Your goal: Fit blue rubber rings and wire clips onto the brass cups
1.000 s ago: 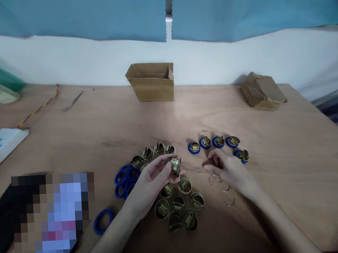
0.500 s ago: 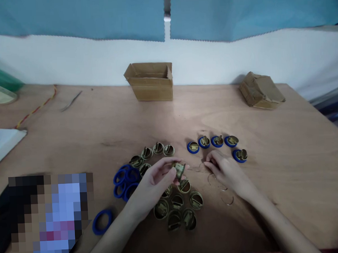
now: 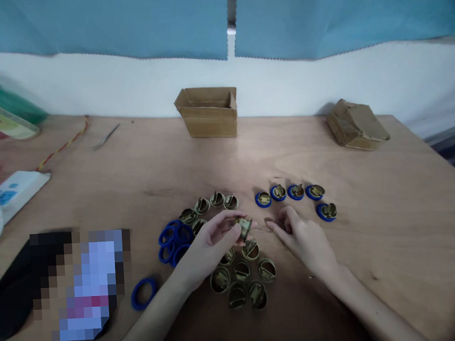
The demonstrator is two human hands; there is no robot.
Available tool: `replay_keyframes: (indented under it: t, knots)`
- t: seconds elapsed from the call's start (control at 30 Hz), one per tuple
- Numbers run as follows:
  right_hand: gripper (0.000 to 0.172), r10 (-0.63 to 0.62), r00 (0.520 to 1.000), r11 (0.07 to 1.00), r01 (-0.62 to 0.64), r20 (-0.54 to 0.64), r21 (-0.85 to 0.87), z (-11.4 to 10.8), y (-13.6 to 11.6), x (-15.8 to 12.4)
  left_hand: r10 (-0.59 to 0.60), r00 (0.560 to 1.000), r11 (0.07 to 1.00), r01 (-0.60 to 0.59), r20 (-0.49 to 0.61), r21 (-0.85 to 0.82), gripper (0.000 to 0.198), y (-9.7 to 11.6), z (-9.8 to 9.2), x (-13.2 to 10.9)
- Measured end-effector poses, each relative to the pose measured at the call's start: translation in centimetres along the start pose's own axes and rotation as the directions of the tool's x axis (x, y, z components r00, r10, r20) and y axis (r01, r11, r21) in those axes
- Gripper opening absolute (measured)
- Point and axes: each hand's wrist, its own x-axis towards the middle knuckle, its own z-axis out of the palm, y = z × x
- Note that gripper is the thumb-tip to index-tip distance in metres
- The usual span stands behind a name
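Observation:
My left hand [image 3: 218, 242] is closed around a brass-coloured round metal fitting [image 3: 245, 228], held tilted above the table between thumb and fingers. To its right, my right hand [image 3: 305, 240] is low over the wood, fingers curled and thumb pointing left; anything in its grip is too small or hidden to make out. Several similar fittings [image 3: 242, 271] lie below and behind my left hand. A cluster of blue rings [image 3: 165, 236] sits left of that wrist, with one loose blue ring [image 3: 144, 294] nearer me. Beyond my right hand, several fittings seated in blue rings [image 3: 296, 192] form an arc.
An open cardboard box [image 3: 208, 121] stands at the back, with a crumpled carton [image 3: 357, 125] to the right. On the left are a white power strip [image 3: 21, 194], a twisted cord [image 3: 64, 147], a grey strip [image 3: 107, 137] and a black item [image 3: 18, 288] beside a pixelated area.
My right hand's fingertips have moved slightly left, toward the held fitting. Thin wire rings seen under that hand before are now mostly hidden. The whole view has shifted a little.

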Motion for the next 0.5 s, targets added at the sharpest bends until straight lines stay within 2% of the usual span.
replay_keyframes:
  t: [0.13,0.33,0.5]
  knots:
    - [0.035,-0.025,1.0,1.0,0.025,0.01,0.001,0.2,0.1,-0.1,-0.001,1.0,1.0,0.001,-0.019,-0.011,0.03,-0.1,0.3,0.0]
    - [0.027,0.016,0.998,0.997,-0.021,0.056,0.079,0.2,0.5,0.1,0.003,0.999,0.999,-0.005,-0.053,-0.044,0.032,-0.4,0.5,-0.2]
    - [0.023,0.007,0.992,0.986,-0.029,0.127,0.166,-0.7,0.3,0.5,0.099,0.994,0.993,-0.096,-0.048,0.062,0.026,-0.3,0.4,-0.2]
